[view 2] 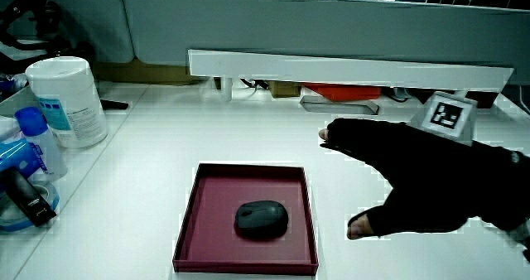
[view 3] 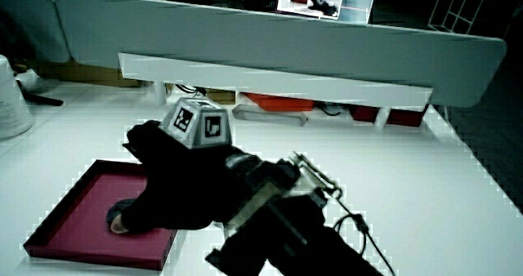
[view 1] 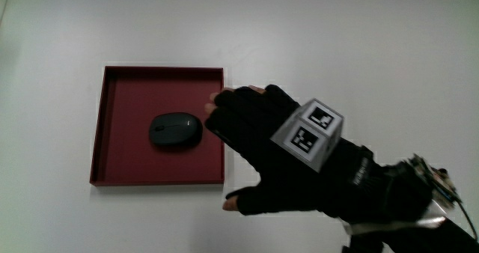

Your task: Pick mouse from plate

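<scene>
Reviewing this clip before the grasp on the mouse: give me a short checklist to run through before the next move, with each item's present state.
1. Mouse lies in the red plate, upright and free of other things: ok.
2. Hand holds nothing, fingers spread: ok.
3. Hand is over the mouse: not ok; in the main view it is at the plate's edge, beside the mouse.
4. Fingers touch the mouse: not ok; a gap shows in the main view and in a side view.
5. Path from hand to mouse is free: ok.
6. Plate lies flat on the table: ok.

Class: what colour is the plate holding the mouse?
Dark red plate, clearest in the main view.
</scene>
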### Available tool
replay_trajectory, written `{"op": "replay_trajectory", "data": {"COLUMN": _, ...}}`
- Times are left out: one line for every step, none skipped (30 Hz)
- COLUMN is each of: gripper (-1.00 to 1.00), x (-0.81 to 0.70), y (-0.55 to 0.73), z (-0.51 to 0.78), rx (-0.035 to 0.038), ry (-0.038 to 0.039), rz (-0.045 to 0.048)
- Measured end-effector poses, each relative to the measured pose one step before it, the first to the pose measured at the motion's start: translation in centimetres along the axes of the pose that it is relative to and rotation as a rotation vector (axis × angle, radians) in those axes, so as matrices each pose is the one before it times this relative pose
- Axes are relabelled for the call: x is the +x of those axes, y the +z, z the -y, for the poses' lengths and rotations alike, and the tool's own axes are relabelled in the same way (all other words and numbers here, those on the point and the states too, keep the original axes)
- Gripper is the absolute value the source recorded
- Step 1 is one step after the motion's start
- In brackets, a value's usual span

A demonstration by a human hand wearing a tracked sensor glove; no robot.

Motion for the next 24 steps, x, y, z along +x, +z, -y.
{"op": "replay_trajectory", "data": {"gripper": 0.0, "x": 0.135, "y": -0.053, "z": -0.509, "rx": -0.02668, "ry": -0.0384, "rz": 0.00352}}
{"op": "replay_trajectory", "data": {"gripper": 0.0, "x": 0.116, "y": -0.039, "z": -0.515, "rx": -0.02668, "ry": -0.0384, "rz": 0.00352}}
{"op": "replay_trajectory", "data": {"gripper": 0.0, "x": -0.046, "y": 0.055, "z": -0.524, "rx": 0.00633, "ry": 0.00777, "rz": 0.02574}}
{"op": "replay_trajectory", "data": {"gripper": 0.0, "x": 0.085, "y": -0.016, "z": -0.543, "rx": 0.00196, "ry": -0.00025, "rz": 0.01261}}
{"op": "replay_trajectory", "data": {"gripper": 0.0, "x": 0.084, "y": -0.018, "z": -0.543, "rx": 0.00196, "ry": -0.00025, "rz": 0.01261}}
{"op": "replay_trajectory", "data": {"gripper": 0.0, "x": 0.084, "y": -0.02, "z": -0.543, "rx": 0.00196, "ry": -0.00025, "rz": 0.01261}}
{"op": "replay_trajectory", "data": {"gripper": 0.0, "x": 0.383, "y": -0.203, "z": -0.55, "rx": 0.00386, "ry": -0.01572, "rz": 0.01849}}
{"op": "replay_trajectory", "data": {"gripper": 0.0, "x": 0.371, "y": -0.212, "z": -0.555, "rx": 0.00386, "ry": -0.01572, "rz": 0.01849}}
{"op": "replay_trajectory", "data": {"gripper": 0.0, "x": 0.358, "y": -0.221, "z": -0.56, "rx": 0.00386, "ry": -0.01572, "rz": 0.01849}}
{"op": "replay_trajectory", "data": {"gripper": 0.0, "x": 0.345, "y": -0.229, "z": -0.565, "rx": 0.00386, "ry": -0.01572, "rz": 0.01849}}
{"op": "replay_trajectory", "data": {"gripper": 0.0, "x": 0.374, "y": -0.236, "z": -0.495, "rx": 0.00588, "ry": -0.02429, "rz": -0.01438}}
{"op": "replay_trajectory", "data": {"gripper": 0.0, "x": 0.058, "y": -0.082, "z": -0.366, "rx": -0.00282, "ry": -0.00181, "rz": -0.00926}}
{"op": "replay_trajectory", "data": {"gripper": 0.0, "x": 0.246, "y": -0.2, "z": -0.449, "rx": -0.0007, "ry": -0.00957, "rz": -0.00969}}
{"op": "replay_trajectory", "data": {"gripper": 0.0, "x": 0.245, "y": -0.226, "z": -0.459, "rx": -0.01432, "ry": -0.00818, "rz": -0.00716}}
{"op": "replay_trajectory", "data": {"gripper": 0.0, "x": 0.273, "y": -0.214, "z": -0.469, "rx": -0.00535, "ry": -0.02013, "rz": -0.00322}}
{"op": "replay_trajectory", "data": {"gripper": 0.0, "x": 0.811, "y": -0.66, "z": -0.865, "rx": -0.00385, "ry": -0.03197, "rz": 0.00531}}
{"op": "replay_trajectory", "data": {"gripper": 0.0, "x": -0.181, "y": 0.059, "z": -0.322, "rx": 0.00117, "ry": 0.00068, "rz": -0.0095}}
{"op": "replay_trajectory", "data": {"gripper": 0.0, "x": -0.065, "y": -0.083, "z": -0.394, "rx": 0.00685, "ry": -0.00537, "rz": 0.00239}}
{"op": "replay_trajectory", "data": {"gripper": 0.0, "x": 0.014, "y": -0.24, "z": -0.478, "rx": -0.01658, "ry": 0.00542, "rz": 0.00038}}
{"op": "replay_trajectory", "data": {"gripper": 0.0, "x": -0.02, "y": -0.129, "z": -0.331, "rx": -0.00449, "ry": -0.00141, "rz": -0.00924}}
{"op": "replay_trajectory", "data": {"gripper": 0.0, "x": 0.18, "y": -0.278, "z": -0.425, "rx": -0.01276, "ry": -0.00011, "rz": -0.01515}}
{"op": "replay_trajectory", "data": {"gripper": 0.0, "x": 0.133, "y": -0.227, "z": -0.387, "rx": -0.00457, "ry": -0.01502, "rz": -0.00065}}
{"op": "replay_trajectory", "data": {"gripper": 0.0, "x": 0.136, "y": -0.281, "z": -0.427, "rx": 0.00298, "ry": -0.00997, "rz": 0.00519}}
{"op": "replay_trajectory", "data": {"gripper": 0.0, "x": 0.046, "y": -0.263, "z": -0.349, "rx": -0.01167, "ry": -0.00674, "rz": -0.00032}}
